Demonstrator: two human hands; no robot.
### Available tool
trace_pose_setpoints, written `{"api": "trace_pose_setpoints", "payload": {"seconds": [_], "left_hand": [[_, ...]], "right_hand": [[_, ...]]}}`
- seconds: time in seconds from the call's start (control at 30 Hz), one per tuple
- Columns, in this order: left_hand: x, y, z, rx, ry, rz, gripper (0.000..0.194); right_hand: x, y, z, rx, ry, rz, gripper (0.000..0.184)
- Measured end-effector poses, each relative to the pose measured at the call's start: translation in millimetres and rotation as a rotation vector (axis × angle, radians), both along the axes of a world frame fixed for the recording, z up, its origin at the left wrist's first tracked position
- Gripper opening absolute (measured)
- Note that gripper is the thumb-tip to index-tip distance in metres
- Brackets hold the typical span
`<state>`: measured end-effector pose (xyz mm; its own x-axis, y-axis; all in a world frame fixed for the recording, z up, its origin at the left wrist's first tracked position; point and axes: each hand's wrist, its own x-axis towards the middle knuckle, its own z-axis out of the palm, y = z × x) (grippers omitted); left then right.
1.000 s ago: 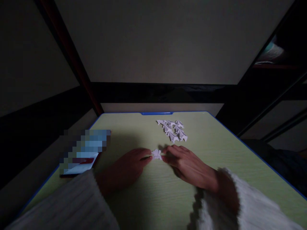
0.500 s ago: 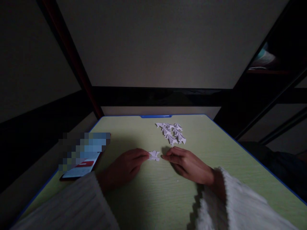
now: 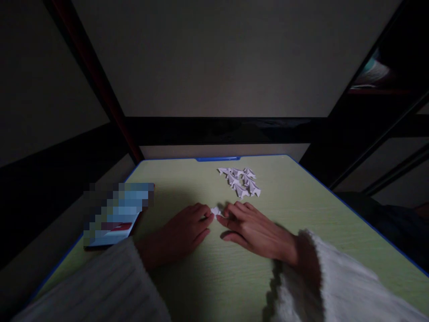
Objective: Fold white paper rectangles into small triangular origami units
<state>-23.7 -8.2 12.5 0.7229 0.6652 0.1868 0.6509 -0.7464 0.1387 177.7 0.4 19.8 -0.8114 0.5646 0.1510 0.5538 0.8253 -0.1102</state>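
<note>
A small folded white paper piece (image 3: 215, 211) lies low over the table between my two hands, mostly covered by fingers. My left hand (image 3: 187, 229) has its fingertips closed on the paper's left side. From the other side my right hand (image 3: 252, 228) pinches the right part, its lower fingers a little spread. Just beyond them, a group of several folded white paper pieces (image 3: 240, 191) rests in a loose ring, each pointed and creased.
The light green table (image 3: 301, 201) has a blue edge and a blue strip (image 3: 217, 159) at its far side. At the left lies a tablet-like device (image 3: 124, 223), its screen lit and partly blurred. A pale panel (image 3: 228, 58) stands behind the table.
My right hand has moved left onto the paper piece, which it was apart from before. My left fingers have shifted and now cover more of it. The view has tilted slightly.
</note>
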Motion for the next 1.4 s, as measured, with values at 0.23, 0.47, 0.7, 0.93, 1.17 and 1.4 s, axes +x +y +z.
{"api": "trace_pose_setpoints", "payload": {"seconds": [0.23, 0.47, 0.7, 0.93, 1.17, 1.4], "left_hand": [[0.6, 2.4, -5.6, -0.068, -0.136, 0.031, 0.025], [-1.0, 9.2, -7.8, -0.264, -0.396, 0.043, 0.028], [1.3, 20.0, -13.8, -0.616, -1.038, 0.229, 0.04], [18.4, 11.8, -12.7, -0.96, -1.239, 0.326, 0.015], [20.8, 7.7, -3.4, -0.819, -1.188, 0.476, 0.007], [21.5, 8.7, -1.0, -0.855, -1.153, 0.485, 0.01]], "right_hand": [[-8.8, 1.3, -5.7, 0.006, 0.093, -0.045, 0.025], [-12.7, 8.3, -15.8, 0.044, 0.155, -0.108, 0.021], [-16.0, 10.5, -14.4, -0.359, 0.691, -0.272, 0.013], [-25.2, 8.5, -13.2, -1.031, 1.254, -0.361, 0.015], [-23.8, 8.6, -13.5, -1.286, 1.32, -0.317, 0.009], [-22.3, 9.2, -10.8, -1.472, 1.399, -0.256, 0.028]]}}
